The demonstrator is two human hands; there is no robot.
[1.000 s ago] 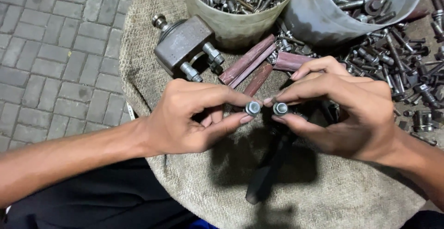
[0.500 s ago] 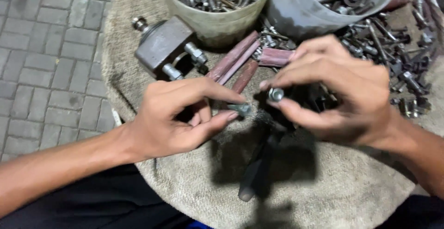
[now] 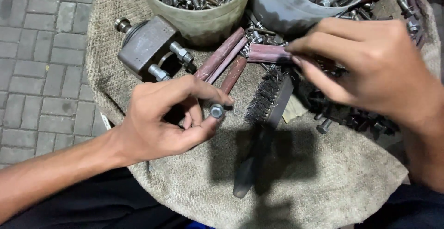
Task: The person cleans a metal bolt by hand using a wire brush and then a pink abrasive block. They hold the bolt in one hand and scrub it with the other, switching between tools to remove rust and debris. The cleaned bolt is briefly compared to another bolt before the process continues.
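item: small steel bolt (image 3: 216, 111), pinched at its hex head between thumb and fingers of left hand (image 3: 162, 118) above burlap cloth (image 3: 323, 173), likely rigid, light, possibly greasy; right hand (image 3: 370, 67) fingers loosely apart, empty, over wire brush (image 3: 268, 104).

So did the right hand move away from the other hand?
Yes. The right hand moved up and right, away from the left hand, toward the grey bucket.

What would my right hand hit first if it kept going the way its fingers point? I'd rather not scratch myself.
Probably the wire brush: the right hand points left and down at its bristles, just below the fingertips. The reddish rusty bar lies close too; depth is unclear.
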